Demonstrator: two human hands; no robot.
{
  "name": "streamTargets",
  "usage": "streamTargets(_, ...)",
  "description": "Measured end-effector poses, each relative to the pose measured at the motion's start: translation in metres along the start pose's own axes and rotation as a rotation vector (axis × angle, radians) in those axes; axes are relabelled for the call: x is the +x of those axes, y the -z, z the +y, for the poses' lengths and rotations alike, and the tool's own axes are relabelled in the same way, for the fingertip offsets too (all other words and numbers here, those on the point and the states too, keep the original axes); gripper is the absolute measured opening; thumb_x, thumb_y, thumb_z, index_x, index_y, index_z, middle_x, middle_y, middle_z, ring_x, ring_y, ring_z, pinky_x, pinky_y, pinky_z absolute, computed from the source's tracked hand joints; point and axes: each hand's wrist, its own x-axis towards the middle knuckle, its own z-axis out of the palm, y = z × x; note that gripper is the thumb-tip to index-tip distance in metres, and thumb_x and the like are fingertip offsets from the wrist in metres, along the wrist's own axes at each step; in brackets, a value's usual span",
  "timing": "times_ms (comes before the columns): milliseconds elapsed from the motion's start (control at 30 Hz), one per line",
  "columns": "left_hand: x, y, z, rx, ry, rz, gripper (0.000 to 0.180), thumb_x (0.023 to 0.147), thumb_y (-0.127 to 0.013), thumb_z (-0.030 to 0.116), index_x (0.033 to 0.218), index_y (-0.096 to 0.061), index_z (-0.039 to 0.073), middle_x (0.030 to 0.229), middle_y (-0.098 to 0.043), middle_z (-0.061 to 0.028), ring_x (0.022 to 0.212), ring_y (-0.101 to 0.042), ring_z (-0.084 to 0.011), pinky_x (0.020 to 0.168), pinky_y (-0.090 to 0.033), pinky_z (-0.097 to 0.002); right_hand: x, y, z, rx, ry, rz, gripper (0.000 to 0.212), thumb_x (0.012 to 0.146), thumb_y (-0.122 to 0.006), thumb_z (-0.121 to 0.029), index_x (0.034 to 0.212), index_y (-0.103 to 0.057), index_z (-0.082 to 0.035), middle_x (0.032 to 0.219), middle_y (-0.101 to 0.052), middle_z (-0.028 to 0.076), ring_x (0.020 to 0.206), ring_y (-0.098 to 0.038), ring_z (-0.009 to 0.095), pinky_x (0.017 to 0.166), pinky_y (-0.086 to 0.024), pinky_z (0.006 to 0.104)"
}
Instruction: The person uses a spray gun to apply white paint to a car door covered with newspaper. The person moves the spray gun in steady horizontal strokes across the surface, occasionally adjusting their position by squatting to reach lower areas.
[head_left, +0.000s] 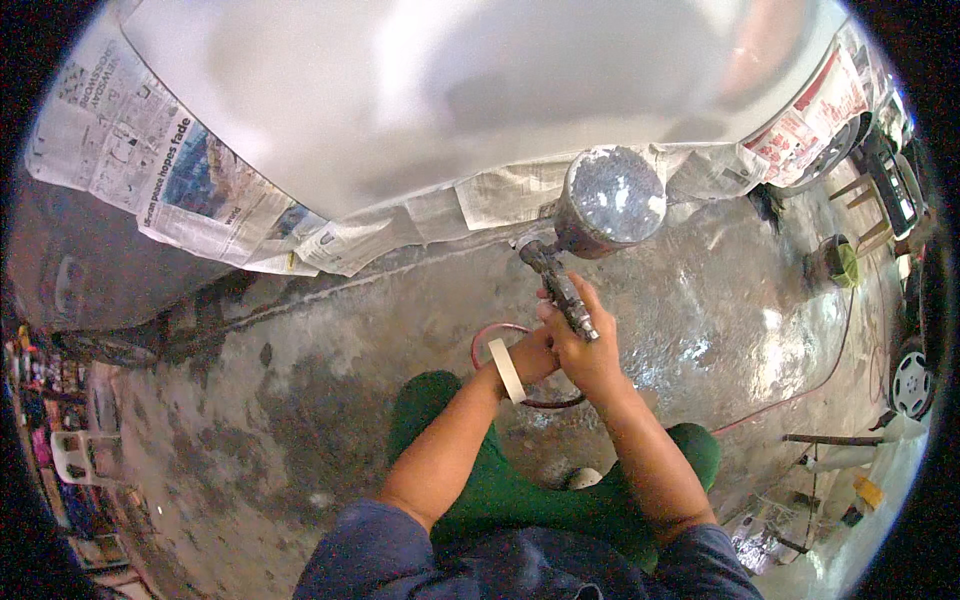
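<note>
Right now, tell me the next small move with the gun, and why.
Probably a slow sideways sweep of the gun along the panel: the right hand grips it, its head faces the panel, and newspaper lines the panel's lower edge.

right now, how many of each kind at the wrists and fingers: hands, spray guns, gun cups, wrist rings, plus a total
Left hand and right hand: 2
Spray gun: 1
Gun cup: 1
Cream wrist ring: 1
Total: 5
</note>
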Motion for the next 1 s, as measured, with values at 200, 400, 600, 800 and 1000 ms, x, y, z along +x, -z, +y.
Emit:
streamTargets(200,-0.016,0.016,-0.045,0.472,-0.064,-0.090,0.031,0.094,-0.050,0.010,0.123,-0.058,0.001,0.124,-0.064,-0.0197,0.119,-0.059,-0.0322,0.097,-0.047,-0.0424,0.005,-0.036,0.028,-0.117,0.105,0.110,0.043,0.089,-0.072,-0.014,0.125,-0.053,-0.001,0.095,-0.070,0.014,0.081,-0.064,0.017,0.072,-0.052,0.0329)
streamTargets(400,-0.032,0.027,-0.074,0.911,0.175,-0.249,0.038,0.097,-0.044,0.020,0.133,-0.051,0.008,0.138,-0.051,-0.0152,0.131,-0.046,-0.0302,0.108,-0.035,-0.0425,0.003,-0.060,0.017,-0.111,0.042,0.045,0.038,0.087,-0.074,-0.017,0.114,-0.052,-0.003,0.089,-0.067,0.016,0.078,-0.065,0.023,0.072,-0.052,0.0361)
streamTargets(600,-0.030,0.042,0.022,1.033,0.451,-0.397,0.055,0.101,-0.040,0.030,0.151,-0.032,0.011,0.159,-0.028,-0.0113,0.145,-0.028,-0.0273,0.120,-0.020,-0.0403,-0.002,-0.077,0.017,-0.130,0.058,-0.105,0.038,0.086,-0.074,-0.017,0.114,-0.052,-0.005,0.093,-0.069,0.021,0.087,-0.070,0.034,0.073,-0.052,0.0392)
streamTargets(800,-0.020,0.043,0.025,1.191,0.501,-0.429,0.059,0.100,-0.040,0.030,0.154,-0.027,0.010,0.161,-0.024,-0.0119,0.147,-0.024,-0.0279,0.121,-0.020,-0.0404,-0.004,-0.067,0.002,-0.153,0.008,-0.142,0.040,0.085,-0.075,-0.022,0.114,-0.053,-0.005,0.097,-0.068,0.023,0.093,-0.066,0.043,0.075,-0.052,0.0433)
streamTargets(1000,-0.006,0.020,-0.072,0.706,0.339,-0.262,0.045,0.095,-0.045,0.021,0.137,-0.051,0.008,0.139,-0.052,-0.0210,0.129,-0.050,-0.0349,0.109,-0.039,-0.0443,0.016,-0.023,0.008,-0.016,-0.026,-0.004,0.032,0.089,-0.073,-0.022,0.111,-0.060,-0.003,0.080,-0.066,0.013,0.068,-0.064,0.023,0.062,-0.050,0.0360)
